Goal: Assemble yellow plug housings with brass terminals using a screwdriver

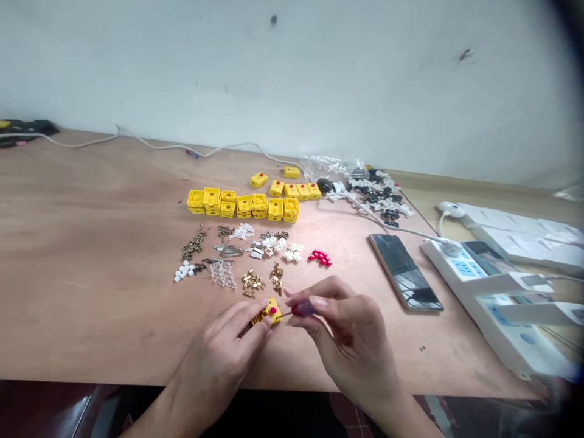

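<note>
Left hand point(214, 359) curled, fingertips pinching a yellow plastic connector block point(269, 311) firmly over the plywood tabletop point(91, 255), just below the sorted small parts point(269, 246); next, a dark-red-handled precision screwdriver point(303, 309), shaft low and aimed at the block, tip contact seemingly made but too small to tell; right hand point(351, 347) pinching the handle close for control.

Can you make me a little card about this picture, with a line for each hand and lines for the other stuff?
Left hand: holds a yellow block
Right hand: holds a small screwdriver, tip beside the block
Table: wooden table
Just ahead of the hands: gold clips, red buttons
Farther back: yellow boxes in a row
To the right: phone, power strip
</note>
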A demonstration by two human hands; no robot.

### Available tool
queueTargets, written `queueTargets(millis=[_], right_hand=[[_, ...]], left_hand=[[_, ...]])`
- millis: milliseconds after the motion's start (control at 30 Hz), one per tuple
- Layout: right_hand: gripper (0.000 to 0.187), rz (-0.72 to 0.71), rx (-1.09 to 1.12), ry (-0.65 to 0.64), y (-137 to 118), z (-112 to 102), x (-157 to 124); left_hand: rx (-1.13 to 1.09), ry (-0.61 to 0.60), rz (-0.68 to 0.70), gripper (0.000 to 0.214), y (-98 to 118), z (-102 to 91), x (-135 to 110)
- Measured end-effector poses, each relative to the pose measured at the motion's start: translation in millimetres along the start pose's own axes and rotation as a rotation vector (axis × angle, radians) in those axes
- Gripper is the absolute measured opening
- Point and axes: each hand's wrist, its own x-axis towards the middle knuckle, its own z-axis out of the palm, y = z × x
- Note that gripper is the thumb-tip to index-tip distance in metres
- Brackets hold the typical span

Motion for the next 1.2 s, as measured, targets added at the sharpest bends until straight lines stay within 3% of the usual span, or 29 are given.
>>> queueTargets(millis=[100,267,433,633,833,1000,1067,1200], right_hand=[[0.058,-0.009,-0.076,0.077,0.4,-1.0,0.1],[0.051,0.067,-0.015,-0.115,0.1,-5.2,1.1],[0.065,-0.007,-0.029,0.053,5.1,-5.7,-0.3],[0.056,0.072,0.083,-0.138,3.4,-10.4,1.5],[0.063,-0.019,0.056,0.034,8.2,-6.6,4.5],[0.049,0.067,0.034,-0.135,-1.6,-7.3,0.2],[0.046,0.051,0.042,-0.103,-4.0,-4.5,-0.6],[0.051,0.013,0.032,0.084,-1.9,-0.8,1.0]], left_hand=[[0.016,0.001,0.017,0.025,-0.1,-0.7,-1.7],[0.005,-0.007,-0.006,0.022,-0.1,-0.1,-1.7],[0.022,0.004,0.015,0.028,-1.2,1.1,-1.5],[-0.011,-0.002,-0.022,0.021,-0.7,1.1,1.2],[0.026,-0.016,0.005,0.025,-0.3,-0.8,0.2],[-0.01,0.009,-0.03,0.022,0.6,0.1,0.5],[-0.001,0.012,-0.013,0.022,1.0,-0.5,1.3],[0.03,-0.007,0.005,0.023,0.3,-1.3,0.6]])
